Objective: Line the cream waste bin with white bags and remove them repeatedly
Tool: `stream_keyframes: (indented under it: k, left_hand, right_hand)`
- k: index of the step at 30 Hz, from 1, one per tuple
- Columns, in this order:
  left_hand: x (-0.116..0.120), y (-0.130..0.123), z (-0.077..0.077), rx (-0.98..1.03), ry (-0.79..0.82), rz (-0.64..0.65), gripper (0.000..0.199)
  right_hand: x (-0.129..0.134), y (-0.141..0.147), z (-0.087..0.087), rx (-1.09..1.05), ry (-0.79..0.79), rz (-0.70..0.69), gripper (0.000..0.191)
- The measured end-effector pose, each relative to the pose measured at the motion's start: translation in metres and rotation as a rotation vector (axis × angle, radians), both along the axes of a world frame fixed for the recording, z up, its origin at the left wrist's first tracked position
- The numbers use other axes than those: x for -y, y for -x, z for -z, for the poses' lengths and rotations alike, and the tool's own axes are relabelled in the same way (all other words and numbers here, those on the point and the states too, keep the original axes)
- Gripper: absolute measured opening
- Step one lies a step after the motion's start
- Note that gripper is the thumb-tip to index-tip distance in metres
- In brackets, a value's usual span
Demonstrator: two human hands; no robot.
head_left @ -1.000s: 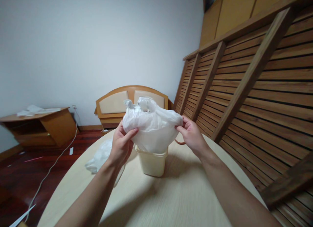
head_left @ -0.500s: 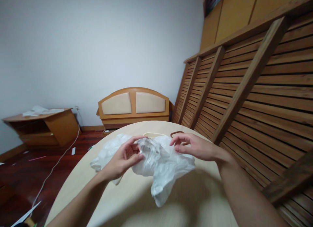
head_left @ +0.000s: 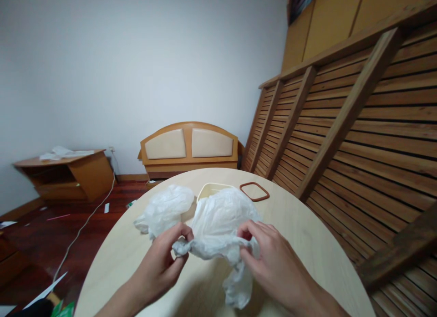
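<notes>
Between my two hands a white plastic bag point(head_left: 221, 212) is spread over the front of a cream container point(head_left: 208, 187), hiding most of it. My left hand point(head_left: 169, 255) pinches a crumpled corner of the bag between thumb and fingers. On the other side my right hand point(head_left: 264, 248) grips the bag's near edge, and a loose flap hangs below it. Another white plastic bag point(head_left: 165, 207) lies crumpled on the table to the left. A brown rounded-square frame point(head_left: 254, 192) rests flat at the back right, touched by neither hand.
The round pale wooden table point(head_left: 317, 253) fills the foreground. Slatted wooden panels point(head_left: 341, 139) lean along the right side. A padded headboard point(head_left: 189, 146) stands behind the table. At left are a low cabinet point(head_left: 75, 173) and a white cable point(head_left: 85, 230) on the dark red floor.
My hands have come down and nearer, pulling the bag's edge toward me. The right hand, loosely open before, has closed on the bag. The container's rim and the brown frame now show more.
</notes>
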State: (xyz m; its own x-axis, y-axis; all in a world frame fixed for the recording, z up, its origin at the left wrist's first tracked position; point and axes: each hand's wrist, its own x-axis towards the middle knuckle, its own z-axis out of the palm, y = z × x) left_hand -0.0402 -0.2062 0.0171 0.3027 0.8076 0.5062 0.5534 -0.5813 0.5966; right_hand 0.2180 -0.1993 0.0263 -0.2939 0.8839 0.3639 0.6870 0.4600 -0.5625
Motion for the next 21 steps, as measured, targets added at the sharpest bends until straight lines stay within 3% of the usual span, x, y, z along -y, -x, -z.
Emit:
stream_keyframes:
  k: [2,6,7,11,12,17,21]
  left_hand:
    - [0.011,-0.001,0.003,-0.047,-0.002,-0.039,0.025]
    - [0.028,-0.016,0.005,-0.087,-0.027,0.019,0.054]
    - [0.031,-0.021,0.005,-0.094,-0.043,0.015,0.052]
    - [0.032,-0.032,0.007,-0.135,-0.068,-0.026,0.007]
    - [0.029,-0.031,0.006,-0.118,-0.061,-0.042,0.008]
    - [-0.008,-0.017,-0.006,0.233,0.036,-0.099,0.010]
    - [-0.063,-0.003,-0.018,0.520,0.067,-0.109,0.016]
  right_hand:
    - [0.002,-0.006,-0.002,-0.089,0.072,0.000,0.014]
    - [0.012,-0.005,-0.011,-0.186,0.156,-0.108,0.020]
    - [0.015,-0.001,-0.013,-0.192,0.164,-0.127,0.022]
    - [0.024,0.008,-0.018,-0.236,0.164,-0.178,0.026]
    - [0.025,0.007,-0.018,-0.242,0.157,-0.187,0.028]
    - [0.009,-0.018,-0.019,-0.039,0.081,-0.173,0.051]
    - [-0.041,-0.045,-0.024,-0.044,-0.025,-0.081,0.043]
